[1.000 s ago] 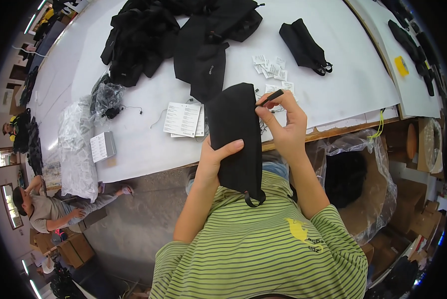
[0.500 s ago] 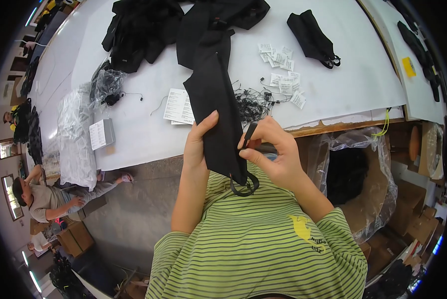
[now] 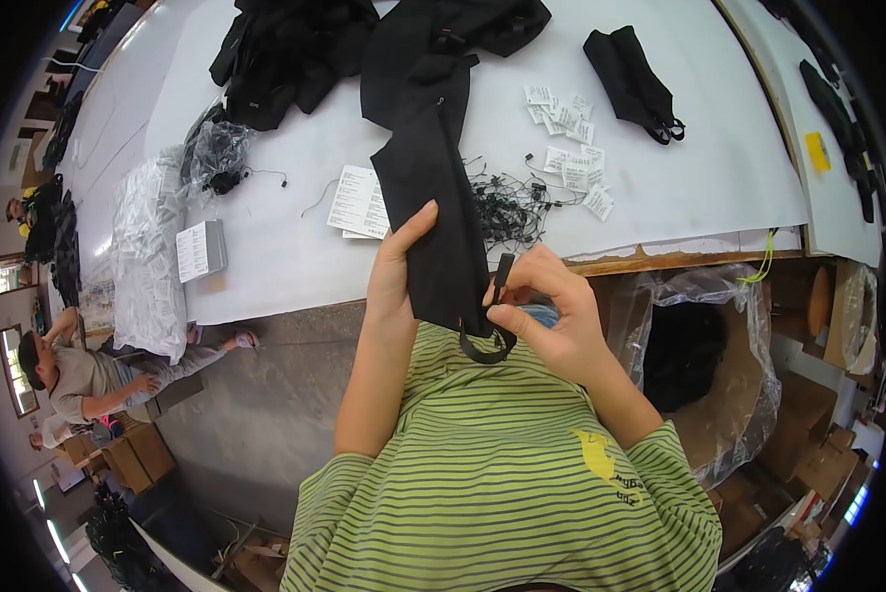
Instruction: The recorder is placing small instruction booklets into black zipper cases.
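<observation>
A long black fabric piece [image 3: 438, 212] hangs from the table edge toward my body, with a thin black loop [image 3: 489, 347] at its lower end. My left hand [image 3: 397, 261] grips its left side, thumb on top and the other fingers hidden beneath. At its right edge, my right hand [image 3: 553, 308] pinches a short black strap [image 3: 503, 276] between thumb and fingers. The upper part of the fabric rests on more black fabric. Just beyond my right hand lies a tangle of thin black cords [image 3: 510, 209].
Small white labels [image 3: 573, 163], printed cards [image 3: 357, 202] and a second black piece [image 3: 632, 84] lie on the white table [image 3: 305, 276]. A plastic-lined carton [image 3: 749, 395] with black contents stands at right below the table. Another person [image 3: 87, 375] sits at far left.
The lower end of the black piece has risen slightly. My right hand has shifted a little right and down, with the strap now more upright. My left hand keeps its hold.
</observation>
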`<state>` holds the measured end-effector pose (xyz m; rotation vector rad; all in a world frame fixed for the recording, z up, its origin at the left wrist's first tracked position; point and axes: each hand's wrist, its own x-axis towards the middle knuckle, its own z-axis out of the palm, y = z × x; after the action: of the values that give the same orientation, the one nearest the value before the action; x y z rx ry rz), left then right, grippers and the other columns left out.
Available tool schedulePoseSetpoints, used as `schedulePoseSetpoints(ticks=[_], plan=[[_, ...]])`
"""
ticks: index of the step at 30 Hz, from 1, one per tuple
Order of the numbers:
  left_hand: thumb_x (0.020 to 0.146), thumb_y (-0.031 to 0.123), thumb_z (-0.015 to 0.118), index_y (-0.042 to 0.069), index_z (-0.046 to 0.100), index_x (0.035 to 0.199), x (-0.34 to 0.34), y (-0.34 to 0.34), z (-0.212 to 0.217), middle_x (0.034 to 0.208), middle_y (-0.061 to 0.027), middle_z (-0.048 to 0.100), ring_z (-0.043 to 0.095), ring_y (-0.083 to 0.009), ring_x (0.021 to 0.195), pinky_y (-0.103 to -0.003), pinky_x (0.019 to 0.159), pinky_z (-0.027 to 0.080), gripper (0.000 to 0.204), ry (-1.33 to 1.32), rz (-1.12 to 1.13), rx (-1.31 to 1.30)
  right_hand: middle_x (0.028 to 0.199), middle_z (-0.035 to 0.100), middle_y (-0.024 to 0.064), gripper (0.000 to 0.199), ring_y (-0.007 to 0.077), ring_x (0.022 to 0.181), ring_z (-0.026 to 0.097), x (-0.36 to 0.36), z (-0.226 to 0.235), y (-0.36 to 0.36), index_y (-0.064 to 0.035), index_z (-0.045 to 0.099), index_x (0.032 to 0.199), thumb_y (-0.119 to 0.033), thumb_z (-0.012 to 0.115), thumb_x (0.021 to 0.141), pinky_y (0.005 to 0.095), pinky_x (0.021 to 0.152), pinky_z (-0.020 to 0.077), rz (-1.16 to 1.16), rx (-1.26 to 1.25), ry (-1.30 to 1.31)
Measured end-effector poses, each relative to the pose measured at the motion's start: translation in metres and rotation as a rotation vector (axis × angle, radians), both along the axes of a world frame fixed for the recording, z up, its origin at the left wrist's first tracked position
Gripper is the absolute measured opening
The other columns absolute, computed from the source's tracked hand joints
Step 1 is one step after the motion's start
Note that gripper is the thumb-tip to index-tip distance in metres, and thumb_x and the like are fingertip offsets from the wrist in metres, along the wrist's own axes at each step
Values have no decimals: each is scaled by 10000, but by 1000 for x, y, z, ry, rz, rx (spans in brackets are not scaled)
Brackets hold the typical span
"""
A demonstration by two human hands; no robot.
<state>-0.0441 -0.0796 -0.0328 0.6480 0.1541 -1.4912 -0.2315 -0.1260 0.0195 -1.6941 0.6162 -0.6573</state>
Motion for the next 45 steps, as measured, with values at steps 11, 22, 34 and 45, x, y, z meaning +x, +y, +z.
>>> schedulePoseSetpoints(ticks=[11,22,34,45], plan=[[946,193,522,32,508,1215,-23,8,20,1143,-80,592,583,-193,1048,-368,868,498,314,-225,84,68,1299,536,67,489,232,1218,482,14,13,-5,-242,592,1236,-110,645,768,387,1028,336,78,-977,432],[871,76,640,28,391,1367,16,25,13,1364,-90,467,512,-203,1162,-340,992,389,556,-1249,105,-163,996,609,40,381,112,884,566,-11,-14,-43,-42,553,1157,-137,673,808,248,823,436,-71,237,-121],[952,136,536,5,622,927,9,11,6,1033,-81,649,574,-182,992,-285,931,396,160,-1372,85,-166,934,634,32,230,100,866,556,-19,-25,-62,-70,642,1048,-205,656,862,230,786,438,-79,243,-38],[775,9,649,147,602,1178,-37,10,160,1258,-93,589,627,-264,1005,-342,823,522,429,-1891,-163,-1068,1056,660,96,312,196,982,620,-74,-17,-236,-69,659,1118,-195,698,836,303,896,452,-856,-617,104]])
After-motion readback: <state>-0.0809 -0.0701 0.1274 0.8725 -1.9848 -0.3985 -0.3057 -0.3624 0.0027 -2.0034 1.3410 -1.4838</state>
